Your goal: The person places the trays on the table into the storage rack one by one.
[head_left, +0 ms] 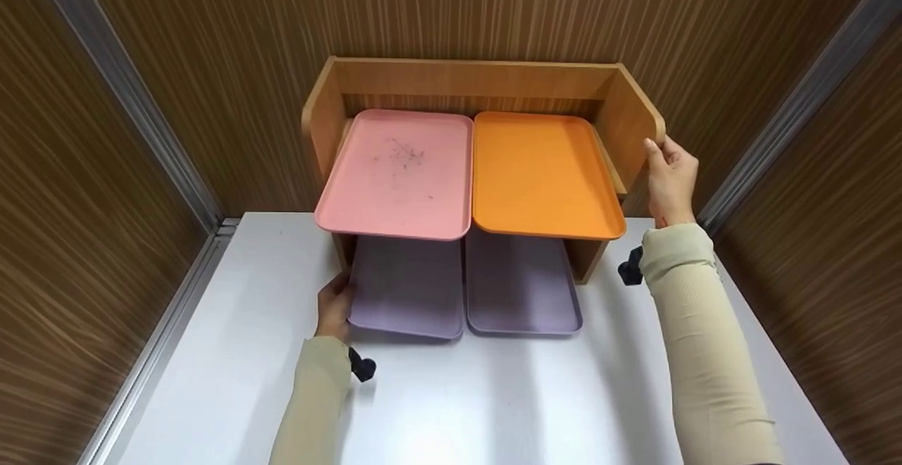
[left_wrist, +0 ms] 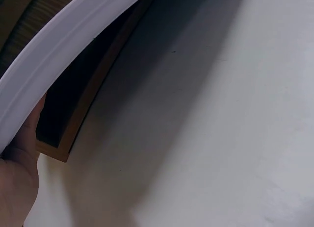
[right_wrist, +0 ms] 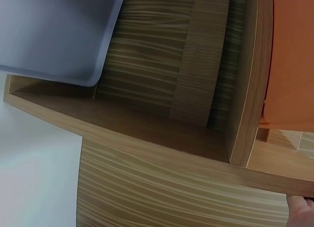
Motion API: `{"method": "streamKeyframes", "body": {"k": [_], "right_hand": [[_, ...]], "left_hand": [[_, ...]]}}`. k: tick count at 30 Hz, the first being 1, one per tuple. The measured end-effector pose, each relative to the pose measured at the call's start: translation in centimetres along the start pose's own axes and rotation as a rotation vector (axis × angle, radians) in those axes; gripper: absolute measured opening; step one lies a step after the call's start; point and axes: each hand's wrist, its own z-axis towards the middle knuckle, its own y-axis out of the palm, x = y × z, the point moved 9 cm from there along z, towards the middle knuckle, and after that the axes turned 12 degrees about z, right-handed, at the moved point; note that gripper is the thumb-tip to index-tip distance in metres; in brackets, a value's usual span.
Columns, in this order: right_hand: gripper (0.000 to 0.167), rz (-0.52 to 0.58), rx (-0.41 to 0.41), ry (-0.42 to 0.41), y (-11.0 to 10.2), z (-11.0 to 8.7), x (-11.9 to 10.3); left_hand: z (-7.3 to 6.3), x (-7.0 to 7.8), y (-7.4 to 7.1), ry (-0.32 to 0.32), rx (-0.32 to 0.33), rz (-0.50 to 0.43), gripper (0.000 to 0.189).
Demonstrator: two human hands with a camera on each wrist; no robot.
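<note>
My left hand (head_left: 335,303) grips the left edge of a purple tray (head_left: 409,289) on the lower level of a wooden shelf (head_left: 479,74). In the left wrist view, that tray's pale rim (left_wrist: 54,50) crosses above the white table, thumb side of the hand beneath it. A second purple tray (head_left: 521,289) lies right beside the first, its front part sticking out of the shelf. At the upper right, my right hand (head_left: 673,176) pinches the front edge of the shelf's right side panel (head_left: 631,116). The right wrist view shows only a bit of that hand (right_wrist: 300,212) at its corner.
On the upper level lie a pink tray (head_left: 402,176) with dark specks and an orange tray (head_left: 542,176), side by side, overhanging the front. The shelf stands on a white table (head_left: 437,408). Wood-patterned walls (head_left: 465,7) with metal strips (head_left: 134,91) enclose it.
</note>
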Motion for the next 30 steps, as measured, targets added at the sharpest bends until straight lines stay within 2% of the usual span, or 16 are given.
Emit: {"method": "streamKeyframes", "body": {"k": [4,7,10,14,16,23,30], "right_hand": [[0.036,-0.025,0.012,0.009,-0.4,0.3,0.1],[0.038,-0.034,0.013,0.015,-0.8,0.7,0.4],[0.037,-0.011,0.012,0.010,-1.1,1.1,0.9],[0.036,0.003,0.002,0.001,-0.4,0.5,0.5],[0.036,-0.022,-0.005,0.001,-0.1,0.1,0.2],[0.036,-0.021,-0.011,-0.003,-0.1,0.5,0.8],[0.038,-0.041,-0.011,0.015,-0.6,1.2,1.6]], "left_hand": [[0.1,0.3,0.7,0.000,-0.065,-0.038,0.049],[0.4,0.6,0.9,0.024,-0.078,-0.004,0.049],[0.7,0.7,0.8,0.062,-0.061,0.138,0.048],[1.1,0.4,0.1,0.077,-0.018,0.316,0.047],[1.1,0.0,-0.2,0.063,-0.010,0.328,0.047],[0.3,-1.0,-0.9,0.017,0.009,0.281,0.048],[0.4,-1.6,-0.7,0.006,-0.025,0.175,0.053]]}}
